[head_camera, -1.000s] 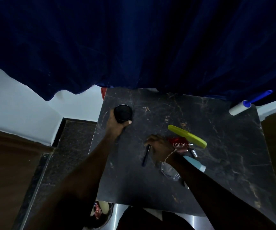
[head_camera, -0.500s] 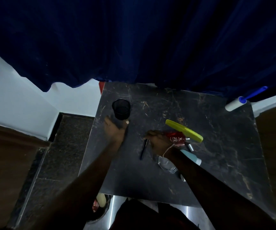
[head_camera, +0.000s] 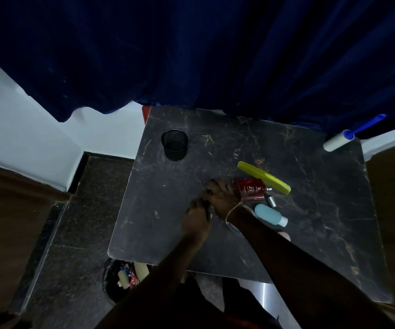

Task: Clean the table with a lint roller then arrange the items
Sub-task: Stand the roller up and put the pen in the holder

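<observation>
On the dark marble table [head_camera: 310,233] my two hands meet near the middle. My right hand [head_camera: 221,195] pinches a thin black pen [head_camera: 208,191], and only its tip shows. My left hand [head_camera: 196,219] is curled around the pen's lower end, just below the right hand. A black mesh cup [head_camera: 175,144] stands upright and alone at the far left. The lint roller [head_camera: 341,140], white with a blue handle, lies at the far right corner. Right of my hands lie a yellow comb [head_camera: 264,178], a red bottle [head_camera: 251,189] and a light blue bottle [head_camera: 270,214].
A dark blue curtain [head_camera: 215,55] hangs along the table's far edge. Clear glasses [head_camera: 233,225] lie partly under my right wrist. A small silver tube [head_camera: 271,201] lies beside the red bottle. On the floor under the near left corner stands a basket [head_camera: 126,277] of items.
My left hand let go of the black cup, which stays upright at the far left, and came back to join my right hand at the pen. The view shifted slightly.
</observation>
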A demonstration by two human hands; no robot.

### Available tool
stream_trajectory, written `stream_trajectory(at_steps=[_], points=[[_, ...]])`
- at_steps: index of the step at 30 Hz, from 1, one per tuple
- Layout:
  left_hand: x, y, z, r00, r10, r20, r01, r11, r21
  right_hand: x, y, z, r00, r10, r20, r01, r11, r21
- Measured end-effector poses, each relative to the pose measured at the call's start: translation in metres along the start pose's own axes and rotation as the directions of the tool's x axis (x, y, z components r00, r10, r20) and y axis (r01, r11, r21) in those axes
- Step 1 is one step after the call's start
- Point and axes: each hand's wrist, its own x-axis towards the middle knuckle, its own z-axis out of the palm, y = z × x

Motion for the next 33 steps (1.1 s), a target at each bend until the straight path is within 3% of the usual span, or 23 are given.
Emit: stream_trajectory(at_steps=[4,7,11,15,19,22,26,29,33], points=[[0.005,-0.002,0.002,0.998,0.048,-0.034,-0.048,0.999,-0.025,0.000,0.000,0.000,1.000,-0.008,0.009,0.008,1.000,-0.009],[0.011,-0.012,-0.001,0.998,0.066,0.020,-0.064,0.995,-0.072,-0.001,0.001,-0.005,1.000,-0.029,0.002,0.029,1.000,-0.010],[0.012,-0.014,-0.034,0.995,0.095,0.023,-0.091,0.988,-0.123,-0.001,0.005,-0.022,0.985,-0.098,-0.139,0.103,0.994,0.030],[0.020,-0.003,-0.074,0.959,0.196,-0.205,-0.227,0.964,-0.142,0.012,0.003,-0.040,0.949,-0.113,-0.294,0.132,0.990,0.045],[0.032,0.013,-0.112,0.886,0.263,-0.382,-0.342,0.926,-0.157,0.027,0.001,-0.071,0.922,-0.028,-0.386,0.125,0.965,0.229],[0.037,0.019,-0.133,0.863,0.235,-0.447,-0.365,0.902,-0.232,0.034,0.002,-0.094,0.894,0.144,-0.424,0.072,0.888,0.454],[0.044,0.014,-0.140,0.869,0.177,-0.462,-0.321,0.912,-0.254,0.049,0.009,-0.121,0.797,0.427,-0.428,0.069,0.639,0.766],[0.048,0.010,-0.143,0.894,0.137,-0.427,-0.250,0.943,-0.221,0.066,0.021,-0.129,0.783,0.434,-0.446,0.164,0.547,0.821],[0.048,0.006,-0.148,0.904,0.088,-0.419,-0.181,0.965,-0.189,0.094,0.027,-0.141,0.795,0.383,-0.470,0.215,0.546,0.809]])
